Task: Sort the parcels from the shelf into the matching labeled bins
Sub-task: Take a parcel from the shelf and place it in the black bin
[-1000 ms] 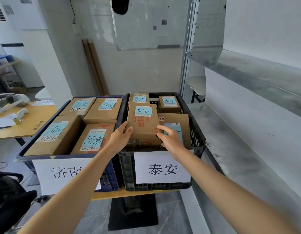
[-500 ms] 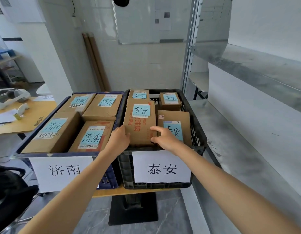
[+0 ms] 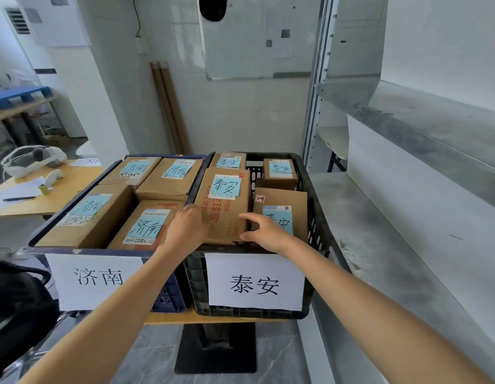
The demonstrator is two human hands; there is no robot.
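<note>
A long cardboard parcel (image 3: 225, 209) with a blue 泰安 note lies in the black bin (image 3: 317, 217), whose front sign reads 泰安 (image 3: 254, 282). My left hand (image 3: 185, 228) holds the parcel's near left corner. My right hand (image 3: 265, 231) pinches its near right corner, thumb on top. Three other 泰安 parcels sit in the same bin, one (image 3: 281, 212) partly hidden by my right hand. The blue bin (image 3: 74, 248) to the left, signed 济南 (image 3: 98, 279), holds several 济南 parcels.
A grey metal shelf (image 3: 393, 245) runs along the right, close beside the black bin. Both bins stand on a small wooden table (image 3: 168, 318). A desk (image 3: 60, 200) at the left carries a white headset (image 3: 32, 160). A black bag (image 3: 16, 300) sits at the lower left.
The parcel has come down and towards me, from tilted above the other boxes to lying flat in the black bin. Both hands came down with it and stay at its near corners.
</note>
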